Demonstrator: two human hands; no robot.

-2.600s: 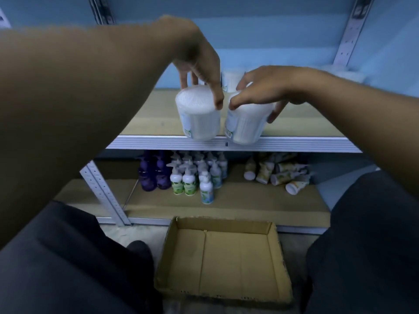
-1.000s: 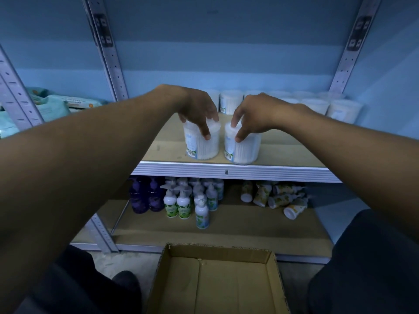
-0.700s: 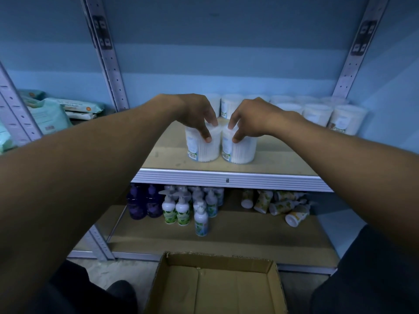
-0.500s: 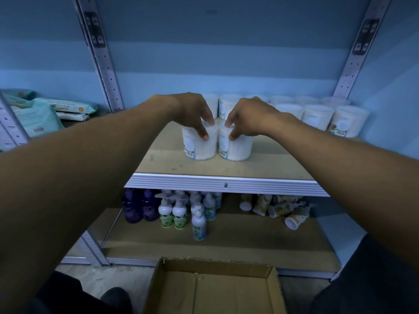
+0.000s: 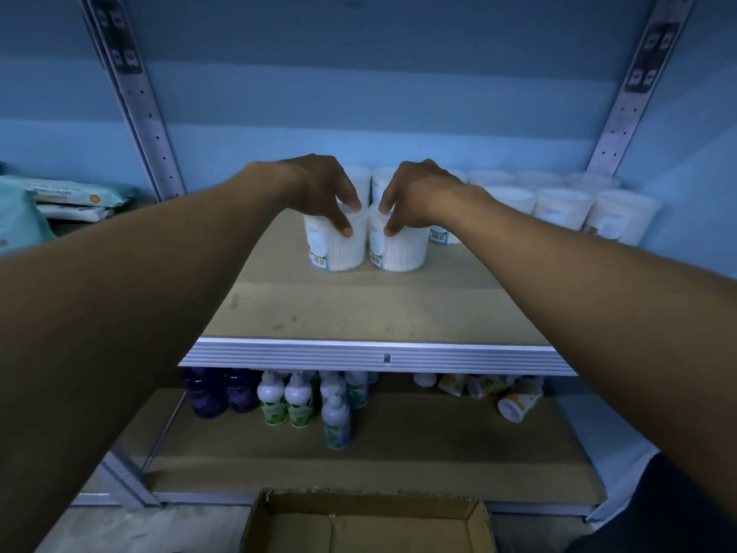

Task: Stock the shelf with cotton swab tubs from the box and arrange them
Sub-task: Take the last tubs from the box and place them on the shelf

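On middle shelf [image 5: 359,309], mid-depth: left hand [image 5: 319,189] curled over top of left tub [image 5: 339,249], thumb down its front, gripping lid. Right beside it, touching or nearly so, right tub [image 5: 399,251] held same way by right hand [image 5: 418,193]. Both tubs upright, long axis vertical, directly under the hands. Back row of tubs [image 5: 558,205] lies just behind and off to right, nearer right hand; likely push is straight back. Box [image 5: 367,524] on floor below; visible part shows no tubs.
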